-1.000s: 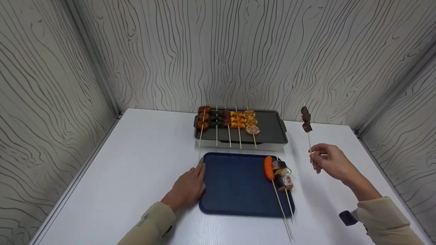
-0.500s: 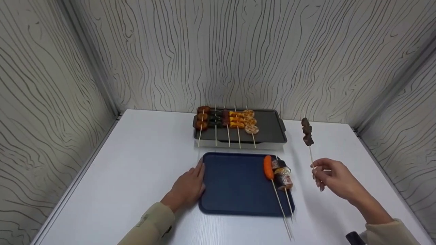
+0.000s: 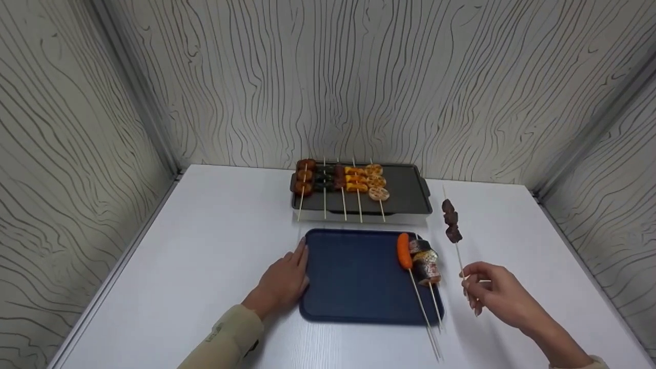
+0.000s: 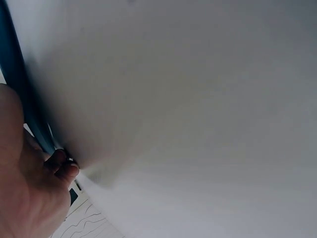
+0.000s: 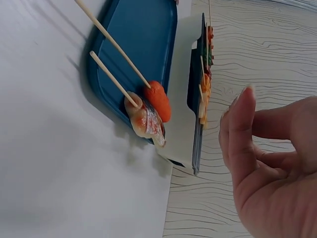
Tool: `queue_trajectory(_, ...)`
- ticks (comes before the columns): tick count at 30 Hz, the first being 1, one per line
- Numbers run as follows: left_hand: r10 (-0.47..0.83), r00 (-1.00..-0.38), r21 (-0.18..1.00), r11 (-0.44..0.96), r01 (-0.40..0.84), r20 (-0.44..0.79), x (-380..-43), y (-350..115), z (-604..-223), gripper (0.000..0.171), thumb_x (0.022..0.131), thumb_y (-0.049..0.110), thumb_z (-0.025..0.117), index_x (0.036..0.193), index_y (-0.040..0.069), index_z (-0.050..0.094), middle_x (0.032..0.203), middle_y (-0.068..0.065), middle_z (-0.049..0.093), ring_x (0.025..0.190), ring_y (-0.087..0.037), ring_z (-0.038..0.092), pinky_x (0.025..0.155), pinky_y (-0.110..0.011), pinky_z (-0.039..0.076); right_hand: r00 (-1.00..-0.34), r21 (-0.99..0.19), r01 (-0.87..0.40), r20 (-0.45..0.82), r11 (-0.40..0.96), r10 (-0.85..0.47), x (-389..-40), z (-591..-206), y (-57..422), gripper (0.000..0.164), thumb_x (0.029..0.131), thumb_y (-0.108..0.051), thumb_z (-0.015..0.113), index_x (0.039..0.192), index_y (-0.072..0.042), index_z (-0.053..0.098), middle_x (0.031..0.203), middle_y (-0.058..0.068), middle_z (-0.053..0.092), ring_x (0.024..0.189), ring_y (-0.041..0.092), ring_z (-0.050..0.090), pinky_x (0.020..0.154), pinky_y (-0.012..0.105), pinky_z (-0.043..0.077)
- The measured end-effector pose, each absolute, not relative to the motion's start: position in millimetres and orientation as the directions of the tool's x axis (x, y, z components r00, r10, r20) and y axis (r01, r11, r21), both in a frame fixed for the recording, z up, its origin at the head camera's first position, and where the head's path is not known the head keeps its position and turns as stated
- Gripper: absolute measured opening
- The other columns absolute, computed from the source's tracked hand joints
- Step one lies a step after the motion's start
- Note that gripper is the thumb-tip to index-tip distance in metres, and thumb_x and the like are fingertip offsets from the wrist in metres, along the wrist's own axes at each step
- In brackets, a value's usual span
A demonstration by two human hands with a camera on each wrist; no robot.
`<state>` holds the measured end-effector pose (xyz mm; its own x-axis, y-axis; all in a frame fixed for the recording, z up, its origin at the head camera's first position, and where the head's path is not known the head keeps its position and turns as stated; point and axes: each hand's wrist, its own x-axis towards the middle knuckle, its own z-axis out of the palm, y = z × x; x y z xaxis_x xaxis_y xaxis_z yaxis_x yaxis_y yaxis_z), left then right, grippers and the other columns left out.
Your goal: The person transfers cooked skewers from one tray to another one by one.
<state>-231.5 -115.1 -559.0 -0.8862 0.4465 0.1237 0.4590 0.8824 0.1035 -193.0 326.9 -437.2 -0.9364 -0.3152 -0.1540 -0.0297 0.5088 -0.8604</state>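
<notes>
My right hand (image 3: pixel 494 294) pinches the stick of a skewer of dark brown meat chunks (image 3: pixel 451 220), held tilted to the right of the blue tray (image 3: pixel 353 277). In the right wrist view the held stick cannot be made out beside the curled fingers. My left hand (image 3: pixel 284 281) rests against the tray's left edge, its index finger extended along the rim. A sausage skewer (image 3: pixel 404 251) and a skewer of silver-skinned fish-like pieces (image 3: pixel 426 266) lie along the tray's right side. Their sticks overhang its front edge.
Behind the tray stands a dark griddle (image 3: pixel 405 192) with several skewers in a row: round brown pieces (image 3: pixel 304 176), dark green pieces (image 3: pixel 324 179), yellow pieces (image 3: pixel 356 179) and lotus root slices (image 3: pixel 378 182) among them. Wood-grain-patterned walls (image 3: pixel 318 77) enclose the white table (image 3: pixel 220 220).
My right hand has come down toward the table's front with the meat skewer, lately shifting slightly left toward the tray. The left hand and the tray have stayed in place.
</notes>
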Motion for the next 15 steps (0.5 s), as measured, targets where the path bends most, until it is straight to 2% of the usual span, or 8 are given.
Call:
queue_trajectory(10, 0.447, -0.884, 0.096, 0.882, 0.461, 0.139, -232, -117, -563, 0.062, 0.102, 0.024, 0.043, 0.153, -0.01, 0.036, 0.164, -0.023, 0.03, 0.12, -0.031, 0.056, 0.093, -0.04, 0.052, -0.897, -0.867, 0.039, -0.25, 0.496, -0.366, -187, -461, 308, 0.029, 0.099, 0.0, 0.053, 0.123, 0.017, 0.051, 0.086, 0.012, 0.059, 0.063, 0.018, 0.062, 0.058, 0.036, 0.058)
queue_trajectory(15, 0.456, -0.874, 0.082, 0.877, 0.473, 0.166, -232, -117, -565, 0.061, 0.102, 0.024, 0.044, 0.152, -0.01, 0.037, 0.162, -0.024, 0.032, 0.12, -0.031, 0.056, 0.092, -0.04, 0.052, -0.885, -0.853, 0.039, -0.271, 0.52, -0.379, -186, -473, 297, 0.027, 0.095, 0.002, 0.053, 0.117, 0.017, 0.054, 0.086, 0.011, 0.059, 0.064, 0.019, 0.063, 0.057, 0.036, 0.058)
